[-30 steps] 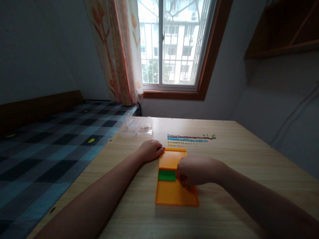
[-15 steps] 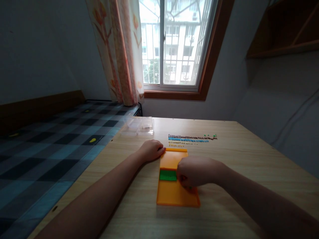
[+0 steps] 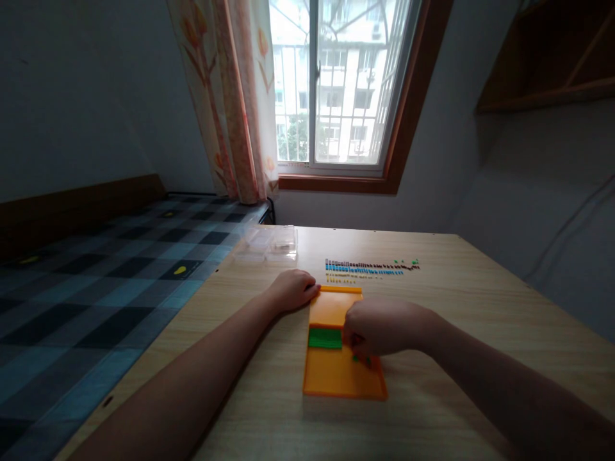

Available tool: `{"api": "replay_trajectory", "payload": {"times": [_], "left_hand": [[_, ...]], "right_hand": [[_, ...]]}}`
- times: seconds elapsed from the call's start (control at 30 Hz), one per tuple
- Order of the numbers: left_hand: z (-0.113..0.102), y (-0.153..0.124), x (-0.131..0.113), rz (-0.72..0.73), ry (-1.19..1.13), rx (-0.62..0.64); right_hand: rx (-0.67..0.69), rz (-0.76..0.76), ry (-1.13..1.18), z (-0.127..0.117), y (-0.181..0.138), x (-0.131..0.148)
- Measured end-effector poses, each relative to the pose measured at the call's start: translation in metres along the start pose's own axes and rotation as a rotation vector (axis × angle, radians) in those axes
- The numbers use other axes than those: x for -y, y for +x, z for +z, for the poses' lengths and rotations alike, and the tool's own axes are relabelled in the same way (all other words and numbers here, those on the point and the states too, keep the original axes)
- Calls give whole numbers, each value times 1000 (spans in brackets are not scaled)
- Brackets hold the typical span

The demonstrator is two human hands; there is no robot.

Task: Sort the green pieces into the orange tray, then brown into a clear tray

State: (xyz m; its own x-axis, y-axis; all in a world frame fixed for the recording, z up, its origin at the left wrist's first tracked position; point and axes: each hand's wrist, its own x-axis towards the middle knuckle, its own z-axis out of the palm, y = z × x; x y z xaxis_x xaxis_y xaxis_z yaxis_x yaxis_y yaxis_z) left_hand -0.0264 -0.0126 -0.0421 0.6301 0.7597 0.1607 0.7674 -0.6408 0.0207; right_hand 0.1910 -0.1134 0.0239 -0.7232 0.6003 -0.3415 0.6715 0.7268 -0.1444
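Note:
An orange tray (image 3: 336,378) lies lengthwise before me on the table, with a strip of small green pieces (image 3: 325,338) packed side by side across its middle. At the tray's far left corner, my left hand (image 3: 292,288) is curled, its fingertips gripping the edge. My right hand (image 3: 379,326) is closed in a pinch over the tray's right side, at the right end of the green strip; whatever its fingers hold is hidden. A few loose green bits (image 3: 368,360) show on the tray below those fingers.
Beyond the tray, rows of tiny brown, blue and yellow pieces (image 3: 365,267) stretch rightward, with several green ones at their far end. Clear plastic boxes (image 3: 271,243) stand at the table's back left. A bed with a checked cover (image 3: 144,256) adjoins the left edge.
My right hand has shifted slightly upward and right, showing more of the loose green bits under it. My left hand stays at the tray's corner.

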Motion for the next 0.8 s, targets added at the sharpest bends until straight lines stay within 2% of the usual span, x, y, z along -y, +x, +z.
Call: {"api": "replay_trajectory", "payload": {"times": [0.3, 0.47, 0.8], "left_hand": [[0, -1, 0, 23, 7, -15], [1, 0, 1, 27, 10, -25], [0, 0, 1, 35, 21, -12]], "right_hand": [[-10, 5, -25, -5, -5, 1], [33, 34, -22, -3, -4, 4], [19, 51, -38, 2, 1, 7]]}}
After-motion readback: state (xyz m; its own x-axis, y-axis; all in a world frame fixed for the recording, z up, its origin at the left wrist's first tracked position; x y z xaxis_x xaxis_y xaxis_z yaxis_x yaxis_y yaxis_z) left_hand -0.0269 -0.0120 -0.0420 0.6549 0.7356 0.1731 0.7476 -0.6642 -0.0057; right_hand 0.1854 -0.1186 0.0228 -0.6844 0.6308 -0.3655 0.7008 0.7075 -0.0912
